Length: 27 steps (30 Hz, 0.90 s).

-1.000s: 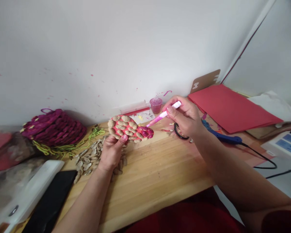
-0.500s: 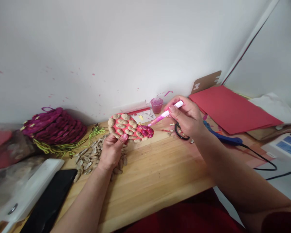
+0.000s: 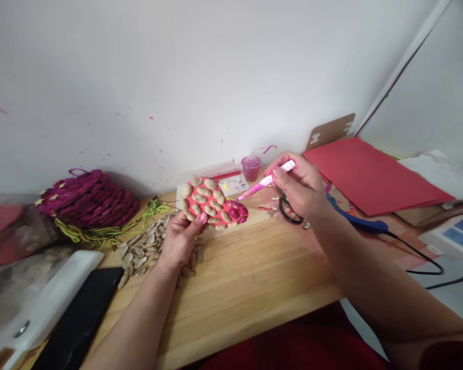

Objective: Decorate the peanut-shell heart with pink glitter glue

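The red piece (image 3: 190,199) in your left hand (image 3: 180,240) is studded with rough, matt peanut shells (image 3: 209,210); its painted end (image 3: 239,211) looks glossy. The brush (image 3: 267,181) in your right hand (image 3: 299,187) has a smooth white handle. From that piece, you have a translucent plastic cup (image 3: 250,168) near two o'clock, smooth red paper (image 3: 378,174) at three, smooth wooden tabletop (image 3: 250,267) at five, rough loose shells (image 3: 141,253) at eight.

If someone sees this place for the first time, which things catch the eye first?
Probably the red piece studded with peanuts, which the left hand holds near the picture's middle, its right end magenta. The white, pink-stained tool in the right hand points toward that end. The magenta bundle near the wall, on the left, also stands out.
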Available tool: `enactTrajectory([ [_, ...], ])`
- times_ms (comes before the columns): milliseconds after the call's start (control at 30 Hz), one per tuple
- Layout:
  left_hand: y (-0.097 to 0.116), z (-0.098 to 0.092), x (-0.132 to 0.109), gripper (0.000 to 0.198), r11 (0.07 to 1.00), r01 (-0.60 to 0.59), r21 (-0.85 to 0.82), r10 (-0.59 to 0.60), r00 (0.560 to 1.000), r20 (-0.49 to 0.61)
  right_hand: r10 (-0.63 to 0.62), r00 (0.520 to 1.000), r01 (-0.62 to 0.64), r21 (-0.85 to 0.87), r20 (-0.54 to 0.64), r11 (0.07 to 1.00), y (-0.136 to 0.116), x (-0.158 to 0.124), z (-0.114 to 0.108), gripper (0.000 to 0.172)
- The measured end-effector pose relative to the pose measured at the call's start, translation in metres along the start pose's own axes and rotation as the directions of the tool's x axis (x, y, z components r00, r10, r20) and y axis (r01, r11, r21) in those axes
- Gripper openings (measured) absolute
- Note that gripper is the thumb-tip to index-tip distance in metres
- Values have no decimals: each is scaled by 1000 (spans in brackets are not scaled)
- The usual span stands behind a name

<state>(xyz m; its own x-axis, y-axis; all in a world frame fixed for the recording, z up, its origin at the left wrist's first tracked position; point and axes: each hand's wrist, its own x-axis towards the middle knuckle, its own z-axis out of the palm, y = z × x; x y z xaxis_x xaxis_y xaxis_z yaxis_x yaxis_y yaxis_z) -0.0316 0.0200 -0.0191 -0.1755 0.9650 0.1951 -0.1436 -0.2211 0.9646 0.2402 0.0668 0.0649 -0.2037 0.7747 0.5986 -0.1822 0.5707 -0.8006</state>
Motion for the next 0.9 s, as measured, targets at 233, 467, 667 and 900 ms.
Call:
enactTrajectory([
  [233, 4, 0, -6, 29, 999, 7, 54, -8, 1000, 27, -33, 998, 40, -132, 54, 990, 5, -5, 3, 22],
  [467, 6, 4, -5, 29, 1000, 23, 14, -23, 1000, 15, -78, 989, 114, -308, 127, 944, 12, -8, 0, 17],
  [667, 7, 8, -7, 37, 997, 73, -33, -73, 997, 0, -55, 985, 103, -301, 165, 948, 12, -7, 2, 18],
  [900, 9, 11, -6, 37, 996, 84, 39, -80, 993, -91, -109, 974, 175, -350, 199, 920, 11, -7, 5, 14],
])
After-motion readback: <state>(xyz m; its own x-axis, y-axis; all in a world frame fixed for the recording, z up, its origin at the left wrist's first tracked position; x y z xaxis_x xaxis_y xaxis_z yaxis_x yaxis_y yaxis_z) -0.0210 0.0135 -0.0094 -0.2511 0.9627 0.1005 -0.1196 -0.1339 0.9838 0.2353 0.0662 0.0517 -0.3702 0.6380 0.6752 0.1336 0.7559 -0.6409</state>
